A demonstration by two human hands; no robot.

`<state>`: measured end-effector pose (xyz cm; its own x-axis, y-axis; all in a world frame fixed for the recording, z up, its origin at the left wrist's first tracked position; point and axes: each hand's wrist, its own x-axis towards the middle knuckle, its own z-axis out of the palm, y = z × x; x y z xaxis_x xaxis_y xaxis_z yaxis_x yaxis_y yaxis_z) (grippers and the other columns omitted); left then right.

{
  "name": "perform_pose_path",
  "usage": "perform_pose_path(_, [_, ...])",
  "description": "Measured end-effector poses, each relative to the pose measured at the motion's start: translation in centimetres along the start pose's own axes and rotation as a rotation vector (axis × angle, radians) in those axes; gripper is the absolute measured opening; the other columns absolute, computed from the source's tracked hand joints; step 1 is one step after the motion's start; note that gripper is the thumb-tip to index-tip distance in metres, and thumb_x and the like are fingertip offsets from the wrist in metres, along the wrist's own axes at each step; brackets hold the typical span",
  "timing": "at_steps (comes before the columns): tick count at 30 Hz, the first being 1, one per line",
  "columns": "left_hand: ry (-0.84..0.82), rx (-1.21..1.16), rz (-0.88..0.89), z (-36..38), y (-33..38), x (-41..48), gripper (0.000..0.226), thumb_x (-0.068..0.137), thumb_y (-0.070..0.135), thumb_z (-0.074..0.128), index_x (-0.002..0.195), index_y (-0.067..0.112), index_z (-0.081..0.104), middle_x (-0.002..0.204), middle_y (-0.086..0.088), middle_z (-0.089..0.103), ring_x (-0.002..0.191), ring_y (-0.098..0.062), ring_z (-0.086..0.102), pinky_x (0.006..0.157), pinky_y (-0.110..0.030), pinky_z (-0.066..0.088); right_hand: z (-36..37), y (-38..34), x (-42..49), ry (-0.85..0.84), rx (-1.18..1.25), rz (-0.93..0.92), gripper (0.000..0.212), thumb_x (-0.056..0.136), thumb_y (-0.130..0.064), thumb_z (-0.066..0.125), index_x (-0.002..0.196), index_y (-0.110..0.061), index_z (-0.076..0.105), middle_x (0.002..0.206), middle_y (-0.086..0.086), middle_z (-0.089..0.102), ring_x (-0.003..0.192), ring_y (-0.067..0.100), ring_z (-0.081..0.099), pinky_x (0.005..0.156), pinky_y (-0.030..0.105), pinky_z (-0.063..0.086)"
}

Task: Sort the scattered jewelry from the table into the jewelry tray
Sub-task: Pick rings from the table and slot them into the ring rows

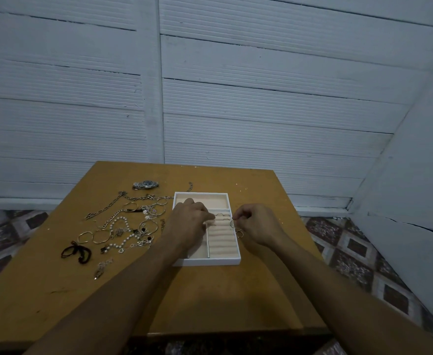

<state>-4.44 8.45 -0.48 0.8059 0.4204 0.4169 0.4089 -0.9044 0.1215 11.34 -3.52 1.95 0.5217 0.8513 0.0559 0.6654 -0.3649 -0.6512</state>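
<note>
The counter (236, 298) was ochre-yellow. The jewelry tray (210, 262) had a white rim and pale peach lining. The wall (261, 98) was bluish-white with fine horizontal ribbing. The floor tiles (358, 252) bore maroon-and-grey diamonds. The watch (145, 184) was silver with a dark dial, and the cord (76, 252) was black.

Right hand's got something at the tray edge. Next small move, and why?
Probably ease the right hand leftward and press the ring it pinches into a slot of the padded rows. The ring hangs at the right rim of the tray, just beside those rows, and the left hand is at their far end.
</note>
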Motion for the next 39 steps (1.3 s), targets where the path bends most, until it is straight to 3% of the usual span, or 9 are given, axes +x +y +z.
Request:
perform_pose_path(3, [0.039, -0.036, -0.033, 0.2, -1.0, -0.4, 0.026, 0.070, 0.015, 0.080, 0.095, 0.021, 0.077, 0.090, -0.002, 0.074, 0.078, -0.025, 0.060, 0.063, -0.036, 0.051, 1.1, -0.5, 0.5, 0.024, -0.035, -0.018, 0.016, 0.087, -0.014, 0.065, 0.077, -0.026, 0.067, 0.082, -0.007, 0.068, 0.073, 0.010, 0.063, 0.063, 0.029, 0.055])
perform_pose_path(8, [0.089, -0.067, -0.111, -0.1, -1.5, -1.6, 0.024, 0.079, 0.015, 0.066, 0.102, 0.019, 0.075, 0.090, -0.003, 0.074, 0.081, -0.026, 0.060, 0.070, -0.038, 0.051, 2.6, -1.1, 0.9, 0.067, -0.087, -0.003, 0.014, 0.087, -0.017, 0.062, 0.083, -0.026, 0.071, 0.084, -0.008, 0.070, 0.072, 0.010, 0.063, 0.064, 0.031, 0.054])
perform_pose_path(14, [0.068, -0.137, -0.165, -0.4, -1.2, -2.0, 0.027, 0.088, 0.030, 0.057, 0.109, 0.023, 0.072, 0.105, 0.003, 0.072, 0.096, -0.018, 0.059, 0.081, -0.034, 0.048, 3.6, -1.4, 1.1, 0.108, -0.145, -0.050, 0.010, 0.085, -0.022, 0.065, 0.087, -0.025, 0.074, 0.093, -0.006, 0.069, 0.084, 0.015, 0.063, 0.072, 0.035, 0.054])
perform_pose_path(19, [0.037, -0.195, -0.200, -0.7, -1.1, -2.3, 0.025, 0.086, 0.035, 0.056, 0.098, 0.024, 0.076, 0.094, 0.004, 0.073, 0.085, -0.015, 0.062, 0.072, -0.030, 0.051, 4.2, -1.5, 1.2, 0.112, -0.141, -0.077, 0.012, 0.086, -0.018, 0.063, 0.086, -0.023, 0.074, 0.088, -0.004, 0.070, 0.076, 0.015, 0.066, 0.070, 0.038, 0.057])
perform_pose_path(26, [0.019, -0.214, -0.222, -1.3, -1.2, -2.9, 0.027, 0.086, 0.036, 0.056, 0.100, 0.024, 0.076, 0.094, 0.006, 0.073, 0.083, -0.012, 0.063, 0.070, -0.027, 0.051, 4.5, -1.7, 1.0, 0.126, -0.316, -0.140, 0.021, 0.088, -0.020, 0.060, 0.101, -0.024, 0.077, 0.101, -0.002, 0.074, 0.091, 0.018, 0.066, 0.075, 0.031, 0.053])
perform_pose_path(31, [0.025, -0.223, -0.225, -1.6, -1.1, -3.1, 0.027, 0.087, 0.038, 0.056, 0.101, 0.024, 0.075, 0.095, 0.006, 0.073, 0.084, -0.012, 0.062, 0.070, -0.027, 0.051, 4.5, -1.5, 0.5, 0.132, -0.451, -0.210, 0.026, 0.093, -0.019, 0.055, 0.110, -0.025, 0.073, 0.104, 0.002, 0.073, 0.096, 0.023, 0.062, 0.072, 0.030, 0.046])
perform_pose_path(36, [0.028, -0.231, -0.224, -1.7, -1.1, -3.4, 0.027, 0.088, 0.035, 0.056, 0.104, 0.023, 0.075, 0.099, 0.004, 0.073, 0.088, -0.013, 0.062, 0.073, -0.024, 0.047, 4.6, -1.2, 0.3, 0.103, -0.472, -0.197, 0.027, 0.095, -0.021, 0.055, 0.117, -0.028, 0.070, 0.110, 0.000, 0.069, 0.101, 0.022, 0.060, 0.083, 0.033, 0.050])
perform_pose_path(39, [0.010, -0.231, -0.232, -1.8, -1.2, -3.5, 0.028, 0.089, 0.035, 0.055, 0.106, 0.022, 0.074, 0.102, 0.004, 0.072, 0.090, -0.013, 0.061, 0.075, -0.024, 0.047, 4.7, -1.2, 0.5, 0.104, -0.538, -0.237, 0.029, 0.096, -0.022, 0.052, 0.117, -0.031, 0.069, 0.114, -0.003, 0.069, 0.105, 0.021, 0.058, 0.082, 0.031, 0.047])
